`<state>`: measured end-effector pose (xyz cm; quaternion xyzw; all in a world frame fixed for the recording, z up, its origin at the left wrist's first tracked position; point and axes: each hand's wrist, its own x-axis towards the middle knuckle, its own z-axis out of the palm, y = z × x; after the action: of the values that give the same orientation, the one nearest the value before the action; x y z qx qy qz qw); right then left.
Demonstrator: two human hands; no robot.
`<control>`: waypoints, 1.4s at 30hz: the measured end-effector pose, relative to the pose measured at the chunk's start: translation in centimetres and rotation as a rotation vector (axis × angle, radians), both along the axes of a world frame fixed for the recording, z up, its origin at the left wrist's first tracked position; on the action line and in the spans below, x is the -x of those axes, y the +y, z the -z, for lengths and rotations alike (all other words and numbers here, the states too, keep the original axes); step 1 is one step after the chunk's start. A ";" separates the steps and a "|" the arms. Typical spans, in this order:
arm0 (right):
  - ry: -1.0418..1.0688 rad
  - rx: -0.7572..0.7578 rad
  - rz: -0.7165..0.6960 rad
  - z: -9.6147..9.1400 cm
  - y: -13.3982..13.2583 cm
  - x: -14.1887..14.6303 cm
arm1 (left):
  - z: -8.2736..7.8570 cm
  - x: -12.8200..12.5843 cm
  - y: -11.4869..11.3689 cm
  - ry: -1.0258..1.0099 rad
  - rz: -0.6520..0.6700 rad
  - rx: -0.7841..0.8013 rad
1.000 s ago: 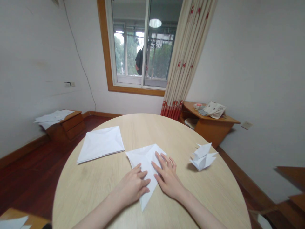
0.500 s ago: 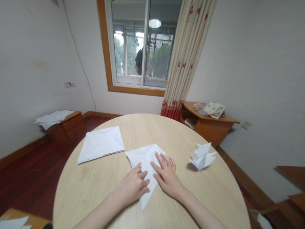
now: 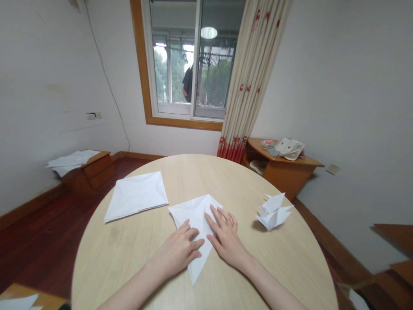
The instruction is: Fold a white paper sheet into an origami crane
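Observation:
A white sheet of folded paper lies on the round table, its narrow point toward me and its wider end away. My left hand rests on the paper's left edge with its fingers apart. On the right side of the paper, my right hand lies with spread fingers, pressing the surface near a raised fold. Both palms hide parts of the paper's edges. To the right stands a folded paper figure with pointed flaps. A stack of folded white paper sits to the left.
The round wooden table fills the foreground. Behind it on the left is a low drawer cabinet with papers on top. A corner shelf holding a cloth bag stands at the back right, beside a curtain.
The paper's far end and my fingers have shifted very slightly. My left fingers lie a little farther right over the paper; the stack and the paper figure have not moved on the table.

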<state>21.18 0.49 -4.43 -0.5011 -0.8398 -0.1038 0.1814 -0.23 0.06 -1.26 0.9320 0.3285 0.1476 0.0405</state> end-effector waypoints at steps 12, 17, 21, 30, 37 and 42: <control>0.131 -0.070 0.013 0.1 0.4 -0.1 | 0.2 0.1 0.6 0.023 -0.049 0.013; 0.233 -0.010 -0.038 -1.0 0.1 -0.8 | 0.2 0.2 0.6 0.046 -0.087 0.048; 0.243 0.060 -0.014 -2.0 -0.1 -0.9 | 0.1 0.2 0.6 0.031 -0.078 0.068; 0.091 0.077 -0.032 -1.8 0.0 -0.7 | -0.3 0.4 0.6 0.029 -0.073 0.090; 0.180 0.103 -0.048 -1.3 0.2 -0.2 | -1.0 0.9 0.6 0.107 -0.079 0.141; 0.214 0.141 -0.042 -1.5 0.3 -0.1 | -0.8 1.2 0.6 0.103 -0.076 0.135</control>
<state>21.30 0.83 -2.97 -0.5032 -0.8312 0.0133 0.2363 -1.42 0.68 -0.45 0.9203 0.3746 0.0784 0.0808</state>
